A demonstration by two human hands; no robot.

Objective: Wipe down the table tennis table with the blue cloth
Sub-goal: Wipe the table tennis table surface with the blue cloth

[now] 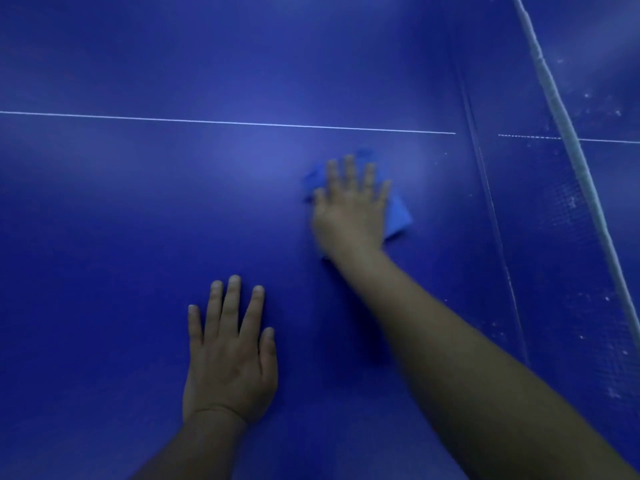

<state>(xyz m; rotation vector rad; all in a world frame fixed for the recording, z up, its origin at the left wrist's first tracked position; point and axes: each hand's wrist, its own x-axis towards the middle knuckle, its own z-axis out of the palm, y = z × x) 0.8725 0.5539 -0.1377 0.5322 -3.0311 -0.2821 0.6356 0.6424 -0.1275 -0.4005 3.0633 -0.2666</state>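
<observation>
The right hand (pixel 349 206) lies flat, fingers straight and slightly spread, pressing down on a crumpled light-blue cloth (pixel 398 216). The cloth shows only at the edges of the hand — a bunched part beyond the fingertips and to the thumb side, and a paler folded corner sticking out on the little-finger side. It sits on the dark blue table tennis surface (pixel 138 220), a little on the near side of the thin white centre line (pixel 225 122) that crosses the view from left to right.

The left hand (pixel 230 355) rests palm-down on the same surface, nearer the camera and to the left of the right hand, fingers straight and a little apart, holding nothing. The two hands are well apart, with bare blue surface between them.

To the right of the cloth runs the white-taped top of the net (pixel 568 133), slanting from the upper right down toward the lower right edge; its dark mesh hangs below it, and the net's reflection shows on the glossy surface. Pale specks dot the surface on the far side of the net. No writing or labels can be read, and no containers show. Wide open blue surface stretches to the left and beyond the white line.
</observation>
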